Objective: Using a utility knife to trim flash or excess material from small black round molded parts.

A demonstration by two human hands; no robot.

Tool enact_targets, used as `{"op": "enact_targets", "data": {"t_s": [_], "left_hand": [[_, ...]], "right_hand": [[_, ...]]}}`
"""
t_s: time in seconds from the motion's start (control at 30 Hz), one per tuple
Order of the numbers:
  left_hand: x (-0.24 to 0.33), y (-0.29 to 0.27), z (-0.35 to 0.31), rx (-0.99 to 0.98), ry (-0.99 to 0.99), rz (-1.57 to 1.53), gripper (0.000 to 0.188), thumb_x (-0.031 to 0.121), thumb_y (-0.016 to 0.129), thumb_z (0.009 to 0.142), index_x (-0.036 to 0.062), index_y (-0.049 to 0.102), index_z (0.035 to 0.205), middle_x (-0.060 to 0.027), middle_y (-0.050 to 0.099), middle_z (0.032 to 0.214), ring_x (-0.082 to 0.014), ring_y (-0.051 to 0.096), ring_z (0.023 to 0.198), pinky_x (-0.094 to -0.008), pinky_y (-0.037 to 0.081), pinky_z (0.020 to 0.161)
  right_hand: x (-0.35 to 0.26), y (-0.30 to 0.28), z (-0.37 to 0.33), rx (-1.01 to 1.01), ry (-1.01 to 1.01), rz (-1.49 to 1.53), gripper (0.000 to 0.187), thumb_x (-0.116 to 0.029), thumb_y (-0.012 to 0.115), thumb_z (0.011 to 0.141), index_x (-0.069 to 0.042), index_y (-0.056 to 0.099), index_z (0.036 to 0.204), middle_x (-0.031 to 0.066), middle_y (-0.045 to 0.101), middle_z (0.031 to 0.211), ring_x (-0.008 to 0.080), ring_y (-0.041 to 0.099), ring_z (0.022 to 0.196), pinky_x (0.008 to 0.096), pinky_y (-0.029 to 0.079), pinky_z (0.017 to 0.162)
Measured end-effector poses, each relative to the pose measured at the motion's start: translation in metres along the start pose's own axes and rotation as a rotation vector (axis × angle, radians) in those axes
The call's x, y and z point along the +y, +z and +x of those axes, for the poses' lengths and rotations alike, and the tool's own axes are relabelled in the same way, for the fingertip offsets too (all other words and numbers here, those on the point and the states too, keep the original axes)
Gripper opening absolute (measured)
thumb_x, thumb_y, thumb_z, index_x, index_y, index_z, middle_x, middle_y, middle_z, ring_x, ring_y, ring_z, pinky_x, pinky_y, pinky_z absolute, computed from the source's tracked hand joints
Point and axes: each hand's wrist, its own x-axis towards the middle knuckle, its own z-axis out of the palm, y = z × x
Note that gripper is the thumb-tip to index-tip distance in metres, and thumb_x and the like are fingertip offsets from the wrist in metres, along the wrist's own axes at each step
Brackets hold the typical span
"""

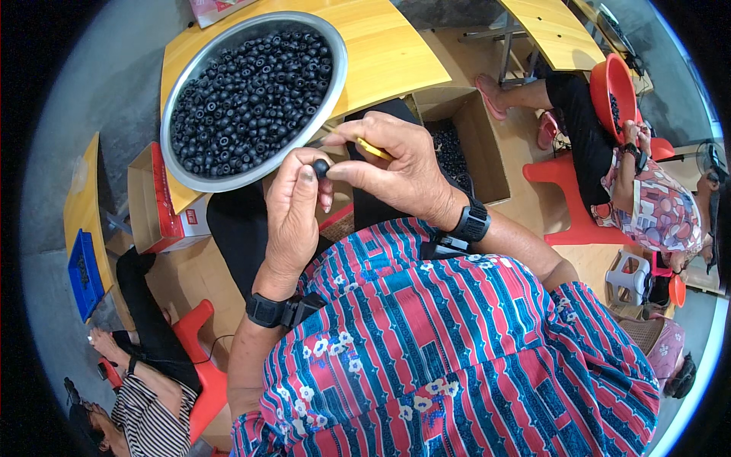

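Between the thumb and fingers of my left hand [293,209] is a small round black piece [320,167], smooth and dark. My right hand [400,164] grips a thin tool with a yellow handle [374,149]; the tool's working end is blurred near the left fingers. The right thumb tip touches the black piece or lies right beside it. Just beyond my hands, a large metal basin [228,182] is heaped with similar black pieces [247,99], several showing a hole or ring on top.
The basin rests on a yellow wooden table [392,57]. An open cardboard box [489,145] with dark pieces stands right of my knees, a red-and-white box [171,225] on the left. People sit at both sides, one near an orange basin [603,84]. A blue tray [85,278] lies far left.
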Motion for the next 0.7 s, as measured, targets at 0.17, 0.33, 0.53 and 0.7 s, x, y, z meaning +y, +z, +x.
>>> {"op": "enact_targets", "data": {"t_s": [0.17,0.33,0.53,0.7], "left_hand": [[-0.0004,0.0060,-0.0011,0.071,-0.063,-0.070,0.029,0.027,0.038,0.106,0.0032,0.054,0.105,0.0024,0.049,0.079,-0.0034,0.044,0.068,-0.0181,0.039,0.061],[-0.0026,0.0044,-0.0011,0.035,-0.109,-0.171,0.031,0.034,0.044,0.104,0.0058,0.054,0.111,0.0029,0.052,0.080,-0.0035,0.047,0.067,-0.0178,0.039,0.060],[-0.0022,0.0028,0.0011,0.024,-0.121,-0.196,0.032,0.036,0.046,0.103,0.0061,0.054,0.106,0.0032,0.051,0.077,-0.0024,0.045,0.065,-0.0172,0.037,0.057],[-0.0049,0.0035,-0.0008,0.046,-0.179,-0.247,0.032,0.037,0.045,0.103,0.0062,0.054,0.105,0.0032,0.050,0.075,-0.0022,0.046,0.065,-0.0175,0.037,0.057]], "right_hand": [[0.0002,0.0027,-0.0007,-0.040,-0.063,0.046,0.027,-0.009,0.077,0.076,-0.007,0.073,0.102,0.0073,0.067,0.081,0.0164,0.064,0.075,0.0274,0.051,0.065],[0.0036,0.0000,-0.0012,-0.063,-0.107,-0.096,0.029,-0.009,0.078,0.073,-0.011,0.074,0.101,0.0060,0.064,0.076,0.0181,0.063,0.071,0.0285,0.050,0.061],[0.0045,0.0016,0.0010,-0.028,-0.215,-0.182,0.025,-0.008,0.077,0.070,-0.011,0.073,0.095,0.0061,0.062,0.074,0.0214,0.062,0.064,0.0303,0.049,0.056],[0.0023,0.0035,0.0011,-0.003,-0.249,-0.253,0.018,-0.007,0.076,0.069,-0.010,0.069,0.086,0.0064,0.061,0.073,0.0235,0.063,0.064,0.0319,0.050,0.055]]}}
